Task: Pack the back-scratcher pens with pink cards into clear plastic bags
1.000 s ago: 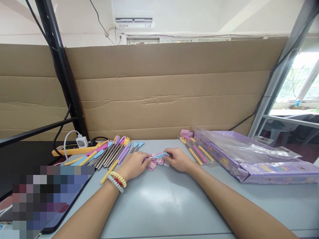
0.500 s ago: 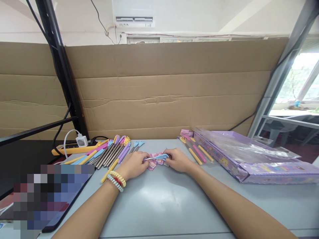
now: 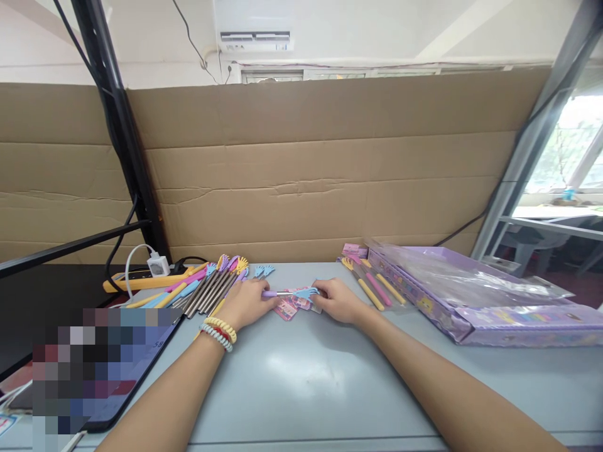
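My left hand (image 3: 247, 302) is closed on the purple handle of a telescopic back scratcher (image 3: 292, 293) with a small blue hand-shaped head. My right hand (image 3: 336, 300) pinches the blue head end, over a pink printed packet (image 3: 288, 308) lying on the grey table (image 3: 301, 383). The metal shaft shows between the two hands. Bead and coil bracelets circle my left wrist. Just left of my left hand lies a pile of several more back scratchers (image 3: 207, 287) with yellow, pink, blue and purple handles.
A long purple display box (image 3: 475, 314) with clear plastic wrap lies at right, a few more scratchers (image 3: 372, 289) beside it. A yellow power strip (image 3: 141, 279) with white charger sits at back left. A tablet (image 3: 103, 370) rests front left. Cardboard walls the back.
My left hand has slid left along the scratcher, and its purple handle and metal shaft now show between the hands. The right hand stays on the blue head.
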A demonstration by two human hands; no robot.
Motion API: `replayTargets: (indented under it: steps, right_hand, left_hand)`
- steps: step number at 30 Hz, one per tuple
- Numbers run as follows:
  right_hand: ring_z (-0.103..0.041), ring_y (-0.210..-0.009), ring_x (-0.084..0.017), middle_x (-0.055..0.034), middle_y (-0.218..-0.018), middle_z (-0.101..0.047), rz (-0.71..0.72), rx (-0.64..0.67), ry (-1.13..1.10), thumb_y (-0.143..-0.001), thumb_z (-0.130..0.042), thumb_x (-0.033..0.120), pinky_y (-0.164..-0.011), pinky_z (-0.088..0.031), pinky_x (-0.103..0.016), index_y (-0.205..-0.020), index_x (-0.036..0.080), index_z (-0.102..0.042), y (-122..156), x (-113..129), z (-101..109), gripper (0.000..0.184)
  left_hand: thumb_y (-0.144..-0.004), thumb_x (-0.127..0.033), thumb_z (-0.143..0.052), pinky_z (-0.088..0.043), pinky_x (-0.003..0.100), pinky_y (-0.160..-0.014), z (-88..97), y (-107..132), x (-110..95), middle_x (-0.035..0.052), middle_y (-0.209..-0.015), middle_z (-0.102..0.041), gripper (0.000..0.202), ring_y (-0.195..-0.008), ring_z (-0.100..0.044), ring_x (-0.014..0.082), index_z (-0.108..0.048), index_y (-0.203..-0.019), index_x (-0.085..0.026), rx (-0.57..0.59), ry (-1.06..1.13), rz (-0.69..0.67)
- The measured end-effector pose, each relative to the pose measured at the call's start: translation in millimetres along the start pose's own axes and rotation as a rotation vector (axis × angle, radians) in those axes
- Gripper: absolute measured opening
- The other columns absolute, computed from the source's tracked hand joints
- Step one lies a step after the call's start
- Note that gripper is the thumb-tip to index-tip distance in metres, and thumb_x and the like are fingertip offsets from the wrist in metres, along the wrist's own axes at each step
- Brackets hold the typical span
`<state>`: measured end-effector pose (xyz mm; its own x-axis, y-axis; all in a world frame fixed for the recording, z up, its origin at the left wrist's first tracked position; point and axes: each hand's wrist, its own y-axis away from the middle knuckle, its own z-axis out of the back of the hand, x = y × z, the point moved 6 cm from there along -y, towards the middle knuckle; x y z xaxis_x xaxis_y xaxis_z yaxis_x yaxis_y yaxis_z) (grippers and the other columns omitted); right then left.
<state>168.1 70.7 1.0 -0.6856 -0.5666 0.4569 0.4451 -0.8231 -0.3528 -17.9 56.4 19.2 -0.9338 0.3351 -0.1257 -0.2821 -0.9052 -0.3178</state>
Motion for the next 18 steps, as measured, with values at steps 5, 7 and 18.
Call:
replayTargets:
  steps: [5, 7, 18]
  right_hand:
    - [-0.035, -0.050, -0.009, 0.0045, -0.051, -0.043, -0.006, -0.007, -0.003, -0.076, -0.045, 0.025, -0.049, -0.026, -0.022, -0.060, 0.018, -0.048, 0, 0, 0, 0.018]
    - [-0.034, -0.049, -0.009, 0.0051, -0.050, -0.040, -0.005, -0.018, 0.000, -0.077, -0.045, 0.026, -0.049, -0.025, -0.022, -0.059, 0.018, -0.047, 0, -1, 0, 0.020]
    - [-0.036, -0.050, -0.008, 0.0043, -0.052, -0.046, -0.005, -0.012, -0.053, -0.082, -0.046, 0.038, -0.048, -0.025, -0.022, -0.062, 0.017, -0.049, 2, -1, 1, 0.029]
  left_hand:
    - [-0.078, -0.056, -0.045, -0.038, 0.029, -0.063, -2.8, -3, 6, 0.0040, -0.079, -0.066, 0.038, -0.076, -0.059, 0.0213, -0.062, -0.073, -0.022, -0.008, 0.006, -0.032]
    - [-0.080, -0.053, -0.045, -0.038, 0.028, -0.063, -4.2, -3, 4, 0.0037, -0.082, -0.066, 0.035, -0.077, -0.059, 0.0202, -0.062, -0.075, -0.022, -0.002, 0.051, -0.057]
    - [-0.080, -0.044, -0.044, -0.038, 0.026, -0.060, -9.7, -5, 22, 0.0039, -0.080, -0.065, 0.029, -0.075, -0.060, 0.0193, -0.063, -0.078, -0.022, 0.045, 0.031, 0.051]
